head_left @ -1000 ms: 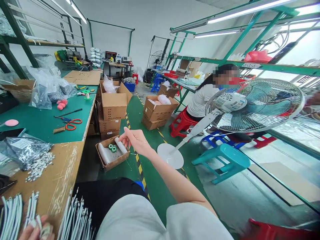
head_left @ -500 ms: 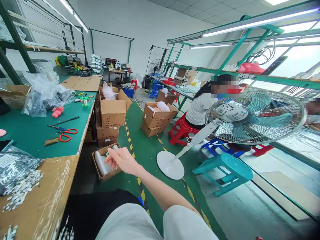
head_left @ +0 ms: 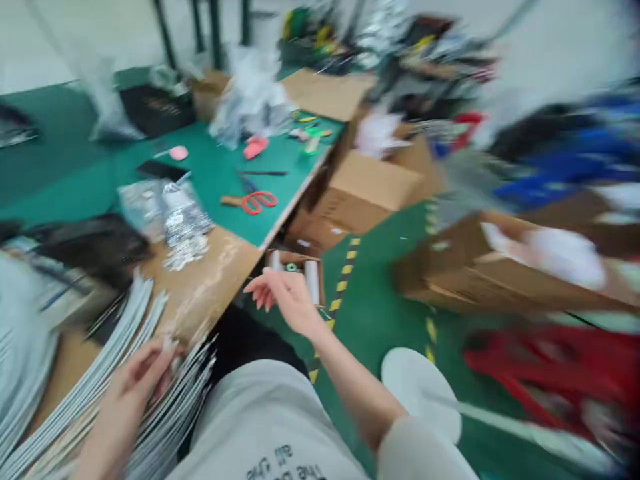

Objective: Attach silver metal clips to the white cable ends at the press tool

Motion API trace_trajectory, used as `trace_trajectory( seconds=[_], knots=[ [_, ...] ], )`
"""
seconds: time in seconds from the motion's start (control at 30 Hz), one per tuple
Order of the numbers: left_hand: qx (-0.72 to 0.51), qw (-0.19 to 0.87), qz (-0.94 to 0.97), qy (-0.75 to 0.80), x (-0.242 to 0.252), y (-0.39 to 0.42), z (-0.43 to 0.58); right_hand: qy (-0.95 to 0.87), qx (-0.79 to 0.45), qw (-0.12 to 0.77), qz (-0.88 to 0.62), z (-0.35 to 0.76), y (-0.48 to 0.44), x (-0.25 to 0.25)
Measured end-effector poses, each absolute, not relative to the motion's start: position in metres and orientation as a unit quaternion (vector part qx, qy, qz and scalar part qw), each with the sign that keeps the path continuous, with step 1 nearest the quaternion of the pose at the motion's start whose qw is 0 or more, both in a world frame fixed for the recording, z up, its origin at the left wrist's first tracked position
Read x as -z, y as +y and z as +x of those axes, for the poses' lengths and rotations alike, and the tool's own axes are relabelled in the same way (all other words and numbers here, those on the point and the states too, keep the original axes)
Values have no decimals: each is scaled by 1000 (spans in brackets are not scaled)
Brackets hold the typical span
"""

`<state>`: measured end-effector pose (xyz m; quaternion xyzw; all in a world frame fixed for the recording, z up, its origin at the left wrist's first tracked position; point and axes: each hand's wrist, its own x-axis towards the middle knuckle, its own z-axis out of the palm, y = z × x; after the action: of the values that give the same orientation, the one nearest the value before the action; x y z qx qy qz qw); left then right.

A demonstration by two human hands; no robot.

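Observation:
The picture is smeared by head motion. My right hand (head_left: 283, 297) hangs off the bench edge with its fingers spread and nothing in it. It is just in front of a small open cardboard box (head_left: 316, 260) on the floor, which holds white rolls (head_left: 313, 280) and a green spool. My left hand (head_left: 133, 383) lies at the lower left, its fingers curled on a thick bundle of white cables (head_left: 193, 393) that rests across the wooden bench top (head_left: 215, 273) and my lap.
Red-handled scissors (head_left: 257, 200), a silver bag spilling small metal parts (head_left: 175, 223) and pink pieces lie on the green mat (head_left: 210, 170). Large cardboard boxes (head_left: 375, 187) (head_left: 465, 273) stand on the green floor. A white fan base (head_left: 420, 393) and a red stool (head_left: 540, 373) are at the right.
My view has swung sharply left and down toward the bench. My right hand has come away from above the floor box toward the bench edge. My left hand and the cables are in sight again.

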<state>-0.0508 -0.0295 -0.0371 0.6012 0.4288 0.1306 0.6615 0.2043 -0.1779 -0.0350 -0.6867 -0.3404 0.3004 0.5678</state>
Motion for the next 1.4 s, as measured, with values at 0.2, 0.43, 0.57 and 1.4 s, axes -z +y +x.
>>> trace_trajectory(
  seconds=[0.2,0.43,0.57,1.4],
  knots=[
    [-199,651,516,519,39,-40,-38,-464,-236,570,-636,222,-118,60],
    [-153,678,521,496,35,-45,-40,-653,-155,483,-562,218,-36,64],
    [-124,693,522,482,34,-42,-38,-710,-140,413,-552,217,5,68],
    [-291,666,441,527,23,-38,-26,-502,-338,546,-579,170,-80,59]
  ],
)
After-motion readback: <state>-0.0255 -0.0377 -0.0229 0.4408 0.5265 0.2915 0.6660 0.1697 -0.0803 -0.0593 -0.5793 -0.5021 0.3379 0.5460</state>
